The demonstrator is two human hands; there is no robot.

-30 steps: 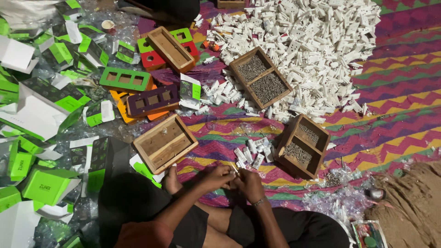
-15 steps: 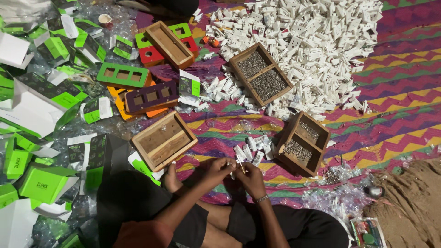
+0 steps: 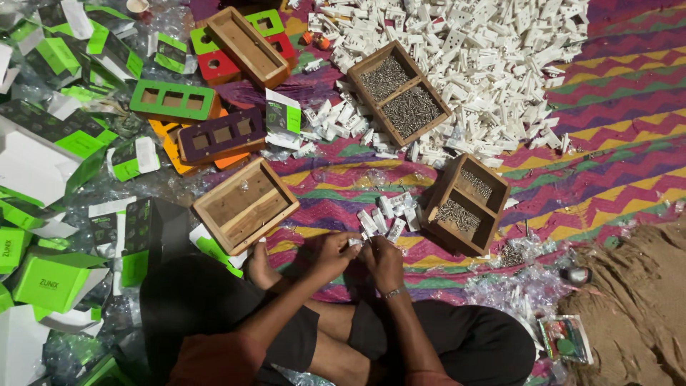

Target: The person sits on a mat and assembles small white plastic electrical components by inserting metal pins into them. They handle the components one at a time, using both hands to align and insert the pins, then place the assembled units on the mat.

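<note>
Where lower centre shows both hands meeting: left hand [image 3: 330, 251] and right hand [image 3: 381, 259] pinching small white plastic part [image 3: 355, 244]; light, rigid, graspable by edges.

Small white part [image 3: 355, 244] between hands, indistinct.
</note>
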